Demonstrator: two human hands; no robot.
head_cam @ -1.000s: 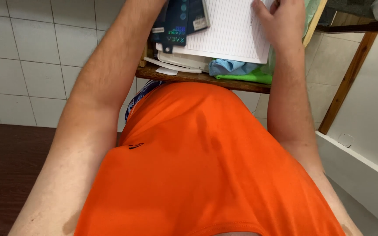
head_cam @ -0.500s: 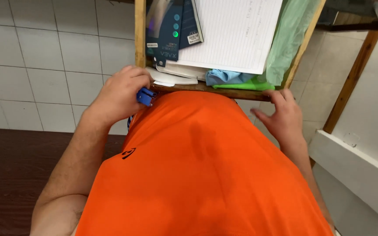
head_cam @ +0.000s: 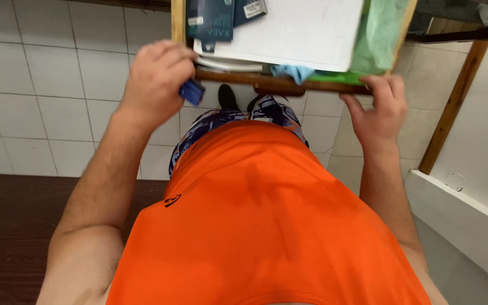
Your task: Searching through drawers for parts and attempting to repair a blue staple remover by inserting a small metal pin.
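A: White tiled floor (head_cam: 40, 85) all round, a dark wooden surface (head_cam: 12, 231) at lower left, and a wooden-framed drawer (head_cam: 278, 85) pulled out at the top of the view.

B: What's in the drawer?

A: A sheet of white lined paper (head_cam: 306, 28), two dark blue packets (head_cam: 210, 20) at its left, a light green cloth (head_cam: 382, 31) at the right, and a scrap of pale blue fabric (head_cam: 295, 72) by the front edge.

B: And the hands?

A: The left hand (head_cam: 156, 85) is at the drawer's front left corner, fingers (head_cam: 170, 59) curled shut round a small blue object (head_cam: 191, 91); only its lower end shows below the knuckles, so I cannot tell what it is.

B: The right?

A: The right hand (head_cam: 377, 110) is at the front right corner, fingers (head_cam: 393, 90) stretched up and touching the drawer's front rail, loosely spread. Whether they grip it I cannot tell.

B: Anything below?

A: The person's orange shirt (head_cam: 266, 226), patterned blue shorts (head_cam: 227, 121) and a black shoe (head_cam: 227, 97) on the tiles.
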